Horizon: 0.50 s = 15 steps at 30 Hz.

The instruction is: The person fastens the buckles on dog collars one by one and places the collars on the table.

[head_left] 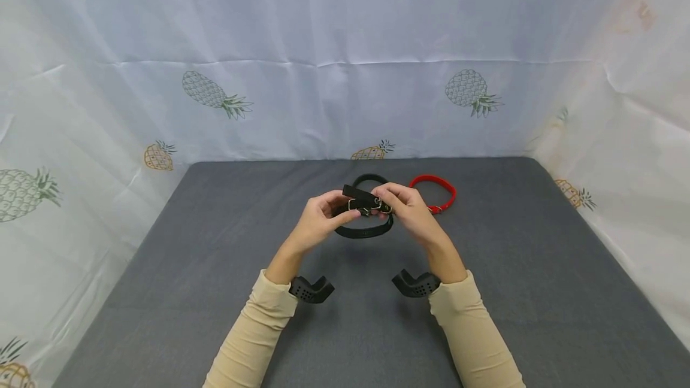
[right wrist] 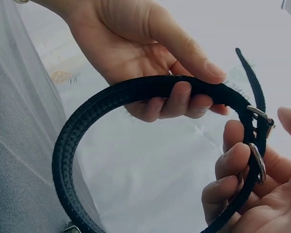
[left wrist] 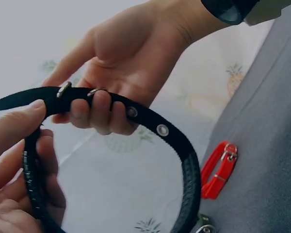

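Both hands hold a black buckle collar (head_left: 364,233) above the table, its band bent into a loop. My left hand (head_left: 319,220) grips the band left of the buckle (right wrist: 260,116), with the thumb (left wrist: 31,114) lying against the strap. Beside a metal ring (right wrist: 257,163), the fingers of my right hand (head_left: 414,211) curl round the strap. A loose strap end (right wrist: 252,77) sticks out past the buckle. Metal eyelets (left wrist: 162,130) show along the band. Some of the buckle is hidden by fingers in the head view.
A red collar (head_left: 451,191) lies on the grey table (head_left: 226,226), right of the hands. Behind the held collar, another dark loop (head_left: 371,177) shows, partly covered. White pineapple-print cloth (head_left: 334,100) hangs around the table. Each wrist bears a black mount (head_left: 312,290).
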### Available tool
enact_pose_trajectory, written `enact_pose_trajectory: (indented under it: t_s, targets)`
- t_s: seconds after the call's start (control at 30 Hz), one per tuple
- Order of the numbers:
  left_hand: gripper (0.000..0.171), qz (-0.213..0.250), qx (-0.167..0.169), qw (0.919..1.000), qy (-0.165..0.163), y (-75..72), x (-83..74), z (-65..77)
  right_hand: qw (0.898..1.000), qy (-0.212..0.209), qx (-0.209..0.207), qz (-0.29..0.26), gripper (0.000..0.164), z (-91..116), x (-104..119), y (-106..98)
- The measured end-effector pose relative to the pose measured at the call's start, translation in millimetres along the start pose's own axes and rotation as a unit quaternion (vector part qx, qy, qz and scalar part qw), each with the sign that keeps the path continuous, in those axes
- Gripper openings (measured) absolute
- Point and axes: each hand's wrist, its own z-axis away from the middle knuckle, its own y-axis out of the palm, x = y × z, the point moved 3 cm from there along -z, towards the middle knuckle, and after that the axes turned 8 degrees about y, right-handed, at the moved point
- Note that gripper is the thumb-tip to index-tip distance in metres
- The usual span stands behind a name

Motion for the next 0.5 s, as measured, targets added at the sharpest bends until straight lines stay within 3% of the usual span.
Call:
enact_pose_trajectory:
  t_s: [0.17, 0.37, 0.5]
  targets:
    - [0.033, 0.006, -0.019, 0.9994, 0.028, 1.4, -2.4, -0.3, 1.000, -0.004, 0.007, -0.010, 0.018, 0.6, 0.3, 0.4]
    - [0.034, 0.012, -0.008, 0.9985, 0.052, 3.6, -2.7, -0.6, 1.000, -0.017, 0.018, -0.013, 0.015, 2.0, 2.8, 2.8]
    - [0.034, 0.002, -0.004, 0.9987, 0.050, 4.2, -0.3, -1.2, 0.999, -0.032, 0.027, -0.014, 0.014, 2.3, 4.5, 4.2]
